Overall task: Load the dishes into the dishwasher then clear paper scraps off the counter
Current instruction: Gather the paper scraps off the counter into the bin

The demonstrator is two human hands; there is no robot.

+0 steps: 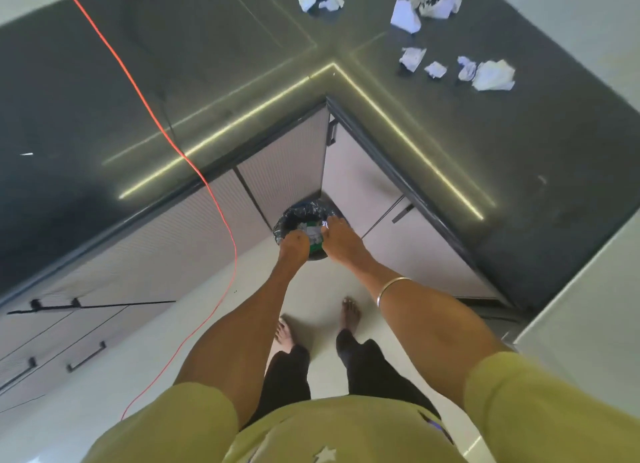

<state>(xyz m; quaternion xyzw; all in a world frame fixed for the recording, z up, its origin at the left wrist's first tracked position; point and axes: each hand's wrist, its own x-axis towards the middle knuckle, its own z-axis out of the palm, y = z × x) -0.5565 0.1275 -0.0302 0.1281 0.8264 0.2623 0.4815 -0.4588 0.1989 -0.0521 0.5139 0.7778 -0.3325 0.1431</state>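
Both hands, left [294, 246] and right [337, 237], low at frame centre over bin [301, 216], pinching paper [314, 235]; remaining scraps [491, 74] upper right, nearer right.

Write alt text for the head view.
Both hands, left hand and right hand, hold paper scraps over a black-lined bin on the floor. More crumpled paper lies on the dark counter.

Pale cabinets [284, 171] meet in a corner above white floor [104, 393].
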